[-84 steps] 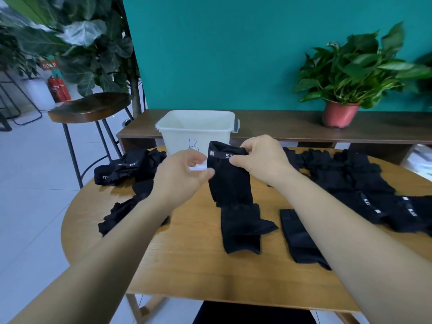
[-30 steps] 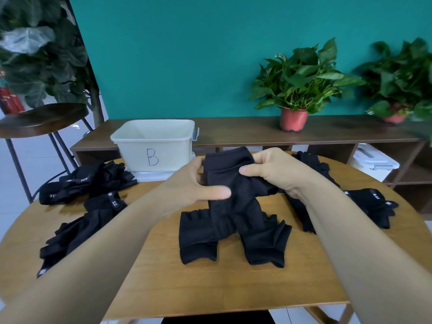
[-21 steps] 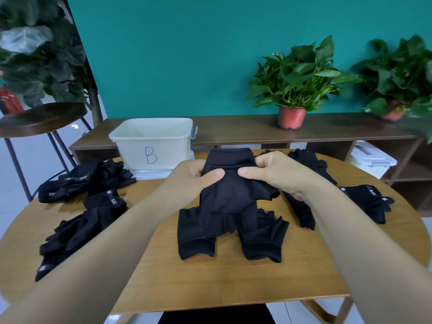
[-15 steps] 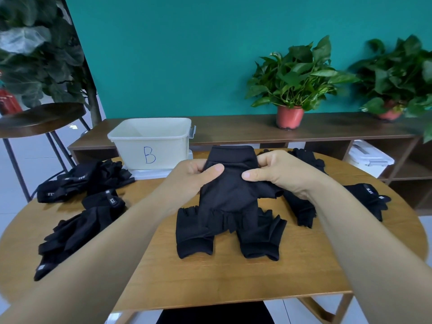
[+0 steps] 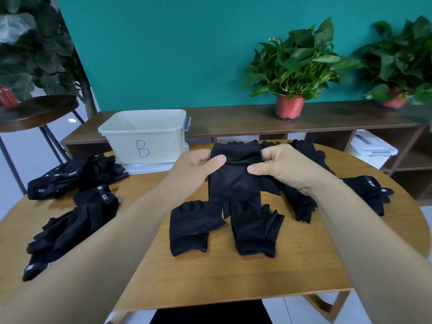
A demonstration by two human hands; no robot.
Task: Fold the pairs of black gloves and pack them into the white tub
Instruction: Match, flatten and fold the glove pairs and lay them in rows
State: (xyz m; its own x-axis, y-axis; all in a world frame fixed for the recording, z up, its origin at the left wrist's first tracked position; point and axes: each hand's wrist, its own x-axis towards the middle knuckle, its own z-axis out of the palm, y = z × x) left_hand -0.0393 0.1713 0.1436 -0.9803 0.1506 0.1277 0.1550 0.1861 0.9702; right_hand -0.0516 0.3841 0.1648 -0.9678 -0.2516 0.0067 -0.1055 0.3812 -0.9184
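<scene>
**Black glove, held up over the table's middle**

Since a second ago the held glove (image 5: 233, 181) has gone from skewed to square and now hangs straight between my hands.
Left hand (image 5: 198, 167): thumb and curled fingers pinch its upper left edge.
Right hand (image 5: 280, 167): same pinch, upper right edge.
Its lower end meets two flat gloves (image 5: 191, 228), lying side by side mid-table (image 5: 222, 281).
White tub (image 5: 163, 146): far edge, left of centre, marked B.
Glove heaps (image 5: 70, 223): left edge.
Loose gloves (image 5: 367, 188): right edge.
</scene>
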